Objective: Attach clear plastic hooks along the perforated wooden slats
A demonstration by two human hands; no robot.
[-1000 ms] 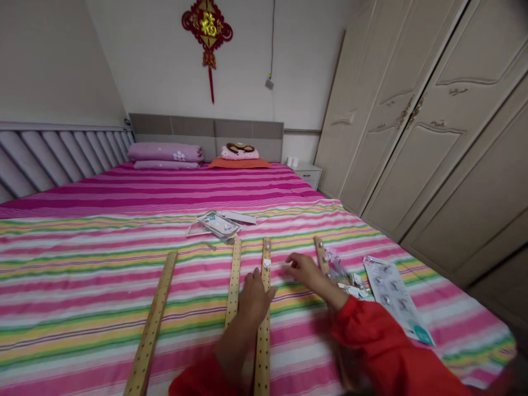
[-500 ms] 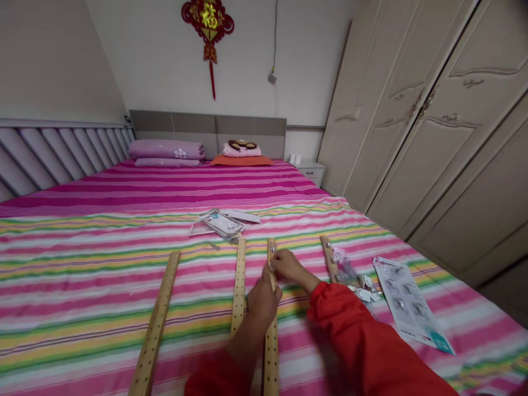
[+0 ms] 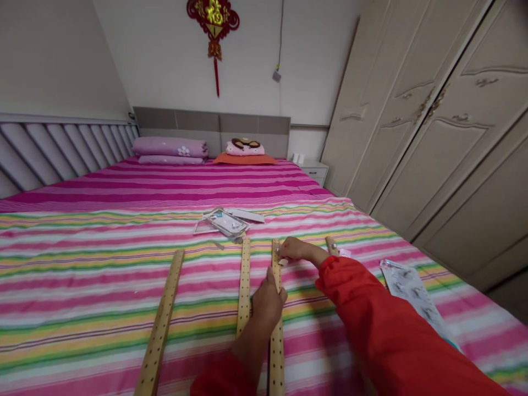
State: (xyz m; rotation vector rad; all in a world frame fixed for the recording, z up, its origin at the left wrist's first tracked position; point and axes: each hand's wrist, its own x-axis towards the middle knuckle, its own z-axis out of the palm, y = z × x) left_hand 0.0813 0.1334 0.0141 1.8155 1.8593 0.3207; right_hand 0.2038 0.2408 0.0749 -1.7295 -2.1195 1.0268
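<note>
My left hand [image 3: 268,300] is wrapped round a pale wooden strip with rows of small holes [image 3: 277,341], which lies lengthwise on the bedspread. At the strip's far end my right hand [image 3: 292,249] is closed, its fingertips pinched by a small shiny piece [image 3: 276,249] on the wood; what they hold is too small to make out. A small pale scrap [image 3: 283,262] shows just below those fingers. Left of my hands lie a second holed strip [image 3: 244,280] and a third one [image 3: 161,324]. Another strip's end [image 3: 331,245], with a shiny piece on it, shows beyond my right forearm.
A clear-fronted pack of hooks [image 3: 412,291] lies at the right, partly behind my red sleeve. Flat packaging [image 3: 227,221] sits farther up the striped bedspread [image 3: 91,297]. Folded bedding [image 3: 170,148] rests by the headboard, and a wardrobe [image 3: 437,143] stands on the right.
My right hand has moved up the strip to its far end, away from my left hand, which stays on the strip. My right sleeve now hides more of the things on the right.
</note>
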